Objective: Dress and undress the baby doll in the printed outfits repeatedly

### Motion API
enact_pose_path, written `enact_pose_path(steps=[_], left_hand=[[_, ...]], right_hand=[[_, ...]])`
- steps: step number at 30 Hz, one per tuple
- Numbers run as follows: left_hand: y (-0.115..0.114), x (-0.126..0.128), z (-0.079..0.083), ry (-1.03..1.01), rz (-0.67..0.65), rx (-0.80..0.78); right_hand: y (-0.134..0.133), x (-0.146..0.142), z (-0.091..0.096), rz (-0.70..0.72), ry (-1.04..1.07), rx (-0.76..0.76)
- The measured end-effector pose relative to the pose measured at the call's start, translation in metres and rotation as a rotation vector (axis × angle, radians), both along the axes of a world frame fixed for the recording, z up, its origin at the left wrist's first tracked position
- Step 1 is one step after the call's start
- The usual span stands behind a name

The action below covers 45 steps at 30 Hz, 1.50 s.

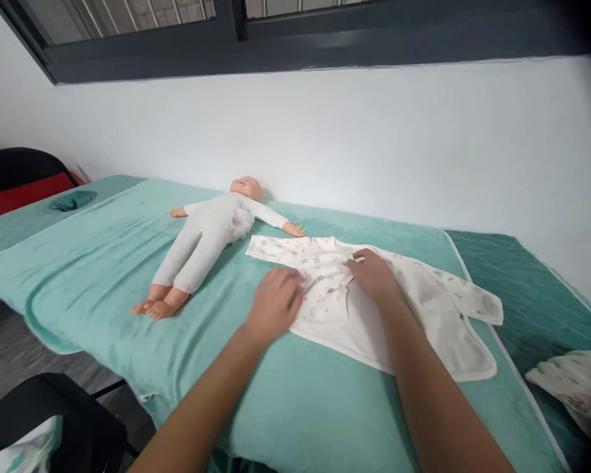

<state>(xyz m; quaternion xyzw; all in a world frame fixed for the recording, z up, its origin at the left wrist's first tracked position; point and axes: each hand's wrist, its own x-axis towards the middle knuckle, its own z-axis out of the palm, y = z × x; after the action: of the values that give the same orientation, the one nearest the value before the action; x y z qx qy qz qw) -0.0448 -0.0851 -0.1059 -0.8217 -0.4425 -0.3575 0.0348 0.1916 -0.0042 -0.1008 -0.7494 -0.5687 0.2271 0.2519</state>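
A white baby shirt (pixel 320 263) with a small print lies spread on the green towel-like cover, its front open and the right-hand panel folded outward. My right hand (pixel 373 274) is at the shirt's front edge below the neckline, thumb and fingertips closed on the cloth. Over the shirt's left side is my left hand (pixel 278 299), fingers curled and slightly blurred; whether it grips any cloth is hidden. Beyond the left sleeve a baby doll (pixel 211 220) in a white cloth body lies on its back, arms spread, one hand close to the sleeve.
The green cover (pixel 103 263) drapes over the bed's front edge. A white wall (pixel 374 144) and a dark window frame (pixel 295 46) rise behind. Printed cloth (pixel 576 381) lies at the right. A black chair (pixel 54 420) stands lower left, with another black and red chair (pixel 24 177) farther back.
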Motion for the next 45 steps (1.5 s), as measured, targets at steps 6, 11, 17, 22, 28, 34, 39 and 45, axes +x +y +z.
enact_pose_path(steps=[6,11,17,22,28,34,39,45], left_hand=[[-0.053,0.034,0.000,0.257,-0.153,-0.122],[-0.044,0.048,-0.004,0.283,0.003,-0.167],[-0.044,0.047,-0.013,-0.061,0.089,-0.205],[-0.048,0.021,-0.019,-0.895,0.557,-0.210],[-0.051,0.020,-0.016,-0.627,0.556,0.068],[-0.050,0.031,-0.016,-0.144,0.381,-0.133],[-0.047,0.035,-0.018,0.031,0.476,-0.190],[-0.045,0.034,-0.021,0.019,0.478,-0.208]], right_hand=[[-0.005,-0.008,0.000,0.012,-0.024,0.001],[0.000,-0.008,-0.009,0.011,0.039,0.056],[-0.007,-0.022,-0.006,0.112,0.556,0.168],[-0.018,-0.051,-0.005,0.548,0.793,0.259],[-0.013,-0.056,-0.023,0.667,0.250,0.355],[-0.008,-0.055,-0.027,0.617,-0.135,0.324],[0.002,-0.061,-0.026,0.581,-0.319,0.309],[0.019,-0.066,-0.026,0.490,-0.390,0.319]])
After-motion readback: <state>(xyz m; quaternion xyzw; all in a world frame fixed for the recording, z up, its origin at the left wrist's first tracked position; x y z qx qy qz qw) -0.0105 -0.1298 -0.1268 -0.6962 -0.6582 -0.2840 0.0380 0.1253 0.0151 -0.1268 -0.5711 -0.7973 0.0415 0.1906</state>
